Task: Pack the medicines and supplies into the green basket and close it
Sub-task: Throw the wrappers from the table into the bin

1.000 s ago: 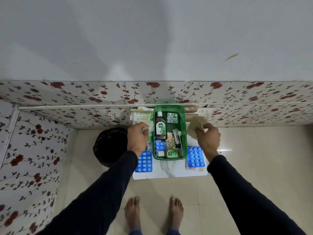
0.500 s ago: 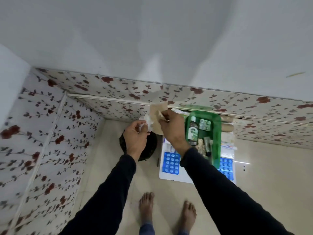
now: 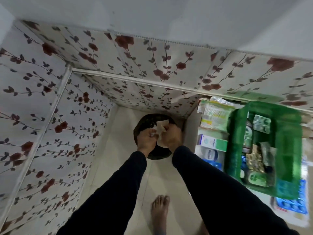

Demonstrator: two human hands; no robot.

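Observation:
The green basket (image 3: 288,150) stands open on a low white table at the right, blurred. Inside lie a brown bottle (image 3: 249,133), a silver blister pack (image 3: 261,123) and several small packets. Both my hands meet over a black bin on the floor, left of the table. My left hand (image 3: 146,139) pinches a small white crumpled scrap. My right hand (image 3: 171,137) grips a beige paper wrapper (image 3: 160,127), which both hands touch. Boxes (image 3: 215,116) and a white-green carton (image 3: 213,145) lie on the table beside the basket.
The black bin (image 3: 152,154) stands on the tiled floor in the corner under my hands. Floral-papered walls close in at the left and back. Blue blister packs (image 3: 293,205) lie at the table's front edge. My bare foot (image 3: 160,211) stands on the floor.
The view has swung left and down. Both hands moved from the basket's sides to over the black bin, bringing the beige wrapper and white scrap together.

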